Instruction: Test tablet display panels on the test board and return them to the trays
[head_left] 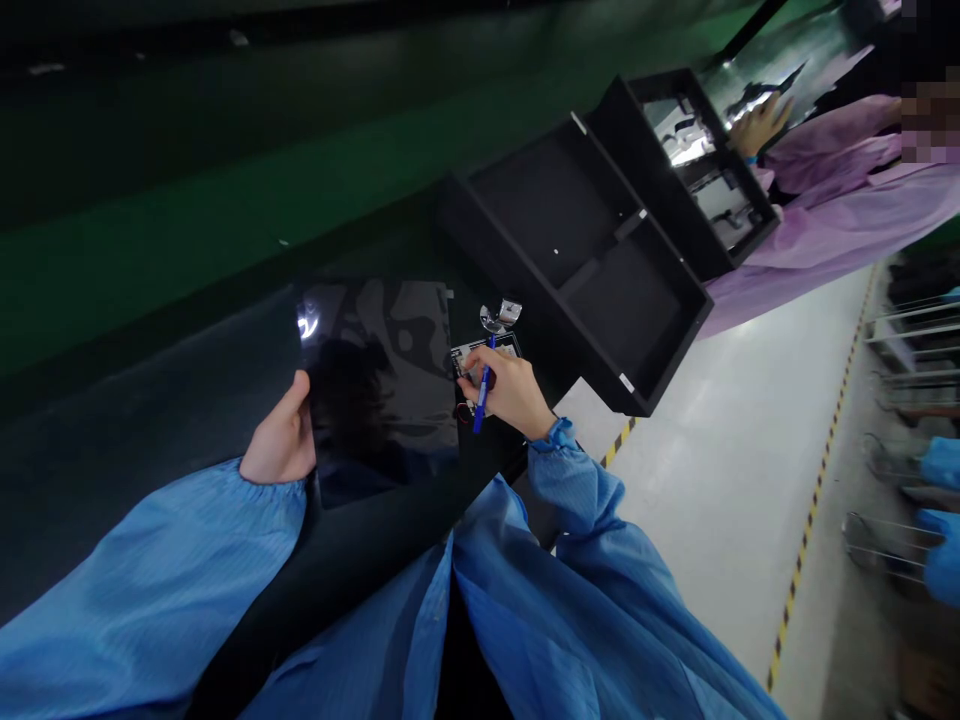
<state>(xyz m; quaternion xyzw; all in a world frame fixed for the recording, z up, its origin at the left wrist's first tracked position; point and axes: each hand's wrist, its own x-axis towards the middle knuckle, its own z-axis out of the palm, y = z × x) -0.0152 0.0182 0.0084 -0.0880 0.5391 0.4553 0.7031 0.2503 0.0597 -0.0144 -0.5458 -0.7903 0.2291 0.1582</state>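
Observation:
My left hand (pixel 283 440) grips the left edge of a dark glossy screen panel (pixel 390 400), thumb along the side and the other fingers hidden. Wrinkled film-like reflections show on the panel's face. A blue pen (pixel 484 395) is in my right hand (pixel 510 385), pinched between thumb and fingers beside the panel's right edge. Partly covered by that hand lies a small board-like piece with pale markings (pixel 512 346). Just beyond the pen's upper end sits a shiny silver metal piece (pixel 501 316), which I cannot identify.
A black two-compartment tray (pixel 547 285) stands to the right on the dark bench (pixel 150 400). Behind it, another black tray (pixel 694 185) holds shiny parts. A co-worker in pink sleeves (pixel 832 220) reaches over the bench at upper right. Yellow-black tape (pixel 799 560) marks the floor.

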